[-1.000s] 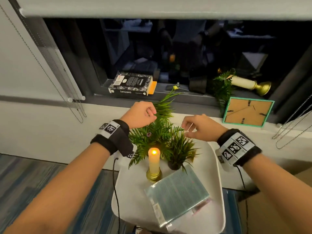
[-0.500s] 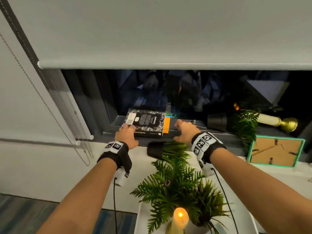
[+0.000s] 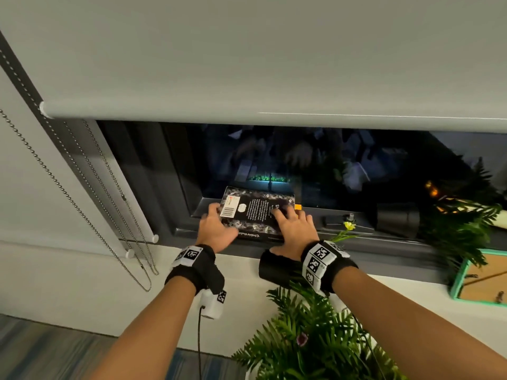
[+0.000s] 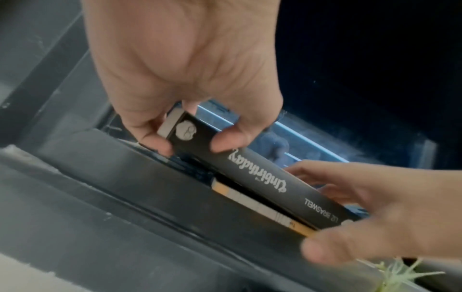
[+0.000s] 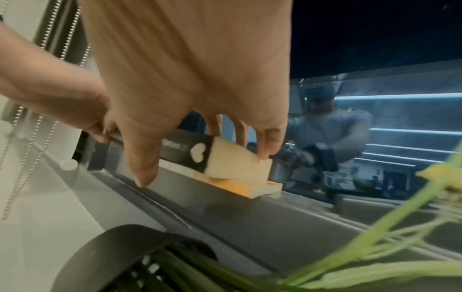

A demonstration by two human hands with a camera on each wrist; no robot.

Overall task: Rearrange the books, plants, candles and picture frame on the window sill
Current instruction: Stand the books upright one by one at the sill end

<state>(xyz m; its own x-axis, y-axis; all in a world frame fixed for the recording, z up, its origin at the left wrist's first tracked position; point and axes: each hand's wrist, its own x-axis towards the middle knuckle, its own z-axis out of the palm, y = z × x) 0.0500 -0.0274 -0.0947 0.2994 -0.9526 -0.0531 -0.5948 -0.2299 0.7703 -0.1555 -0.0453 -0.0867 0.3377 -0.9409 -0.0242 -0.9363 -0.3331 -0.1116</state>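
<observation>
A black book (image 3: 258, 212) lies on the dark window sill (image 3: 356, 242), on top of an orange book (image 3: 298, 207). My left hand (image 3: 216, 229) pinches the black book's left end between thumb and fingers (image 4: 150, 136). My right hand (image 3: 293, 226) holds the right end, fingers on the cover and thumb (image 5: 143, 177) down by the spine. The black book (image 4: 262, 177) is tilted, with its spine side raised off the orange book (image 4: 250, 199). Its right end (image 5: 235, 164) hangs above the orange book (image 5: 240, 187).
A black pot (image 3: 277, 270) with a yellow-flowered plant (image 3: 349, 225) lies toppled on the white ledge under my right wrist. Further right are another tipped black pot (image 3: 397, 219), a fern (image 3: 461, 229) and a teal picture frame (image 3: 482, 278). A lowered blind (image 3: 247, 64) hangs overhead; bead chains (image 3: 82, 204) hang left.
Both hands moved from above the ferns and candle up to the sill and took hold of the black book. Its near edge now lifts off the orange book.
</observation>
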